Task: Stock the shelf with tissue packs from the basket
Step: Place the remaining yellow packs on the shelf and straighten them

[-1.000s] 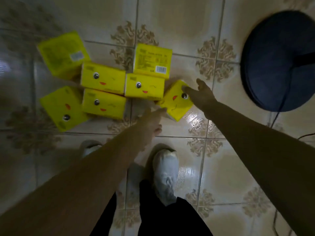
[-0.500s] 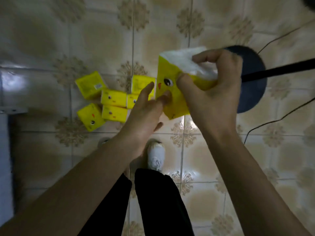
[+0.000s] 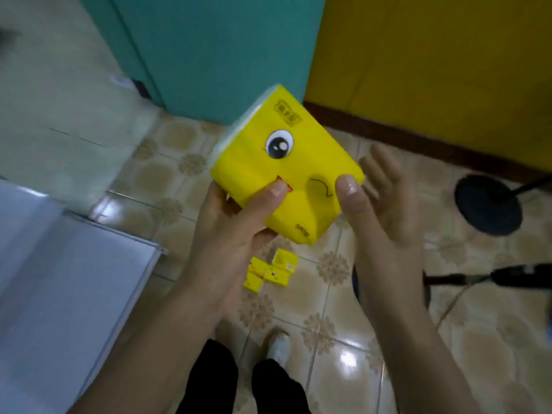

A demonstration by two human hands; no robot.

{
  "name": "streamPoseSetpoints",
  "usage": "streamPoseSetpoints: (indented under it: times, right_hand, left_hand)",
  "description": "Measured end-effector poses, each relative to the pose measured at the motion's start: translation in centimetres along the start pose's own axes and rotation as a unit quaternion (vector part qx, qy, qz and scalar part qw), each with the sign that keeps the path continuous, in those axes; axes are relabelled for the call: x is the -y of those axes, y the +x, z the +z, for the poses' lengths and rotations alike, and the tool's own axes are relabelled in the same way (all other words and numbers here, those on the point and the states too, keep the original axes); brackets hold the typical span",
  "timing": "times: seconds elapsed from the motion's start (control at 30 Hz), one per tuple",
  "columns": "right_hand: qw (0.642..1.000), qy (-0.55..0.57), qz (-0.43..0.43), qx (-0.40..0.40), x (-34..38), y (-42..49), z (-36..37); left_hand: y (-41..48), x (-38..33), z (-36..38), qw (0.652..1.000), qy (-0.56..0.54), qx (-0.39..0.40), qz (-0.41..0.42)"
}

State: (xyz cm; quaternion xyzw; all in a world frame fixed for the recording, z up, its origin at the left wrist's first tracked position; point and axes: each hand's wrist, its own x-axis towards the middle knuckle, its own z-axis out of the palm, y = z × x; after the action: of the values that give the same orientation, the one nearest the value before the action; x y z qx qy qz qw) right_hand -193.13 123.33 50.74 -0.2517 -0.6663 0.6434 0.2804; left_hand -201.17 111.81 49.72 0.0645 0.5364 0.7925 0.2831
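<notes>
A yellow tissue pack (image 3: pixel 286 162) with a cartoon eye and mouth is held up in front of me, tilted. My left hand (image 3: pixel 236 228) grips its lower left corner, thumb across the printed face and fingers underneath. My right hand (image 3: pixel 379 204) is beside the pack's right edge with fingers spread straight; its thumb tip touches the pack's right corner. Several more yellow tissue packs (image 3: pixel 271 270) lie far below on the tiled floor, partly hidden behind my left wrist. No basket is in view.
A white flat surface (image 3: pixel 59 279) with a metal edge fills the lower left. A teal panel (image 3: pixel 215 49) and a yellow wall (image 3: pixel 433 61) stand ahead. A dark round stand base (image 3: pixel 488 204) and a black pole (image 3: pixel 507 277) are on the right. My shoe (image 3: pixel 279 346) is below.
I have stood up and lifted the pack from the floor pile. My left hand has taken hold of it; my right hand has let go and opened beside it.
</notes>
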Motion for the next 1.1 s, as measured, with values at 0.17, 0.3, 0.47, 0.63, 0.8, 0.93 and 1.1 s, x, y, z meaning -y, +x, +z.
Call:
streamPoseSetpoints:
  times: [0.17,0.3,0.47,0.63,0.8,0.93,1.1]
  right_hand:
    - [0.98,0.087,-0.093,0.151,7.5,-4.0,7.8]
    - [0.93,-0.012,-0.272,0.245,12.5,-8.2,14.4]
    - [0.863,0.024,-0.393,0.315,17.2,-14.3,24.3]
    - [0.795,0.119,-0.415,0.427,21.7,-22.6,35.4]
    - [0.73,0.11,-0.485,0.469,28.2,-30.3,45.0]
    - [0.71,0.091,-0.508,0.479,32.4,-34.2,52.4]
    - [0.708,-0.056,-0.43,0.557,34.8,-37.0,61.9]
  left_hand:
    - [-6.1,-10.5,-1.8,0.989,-0.021,-0.077,0.123]
    - [-12.6,-17.8,-5.4,0.96,-0.019,-0.146,0.238]
    - [-22.5,-23.9,-13.8,0.884,0.023,-0.279,0.375]
    - [-34.7,-29.9,-25.0,0.637,0.346,-0.481,0.494]
    - [-44.0,-35.6,-33.0,0.514,0.481,-0.532,0.471]
    - [-49.2,-39.7,-38.9,0.413,0.565,-0.602,0.385]
    - [-51.6,-45.0,-46.4,0.383,0.646,-0.654,0.09]
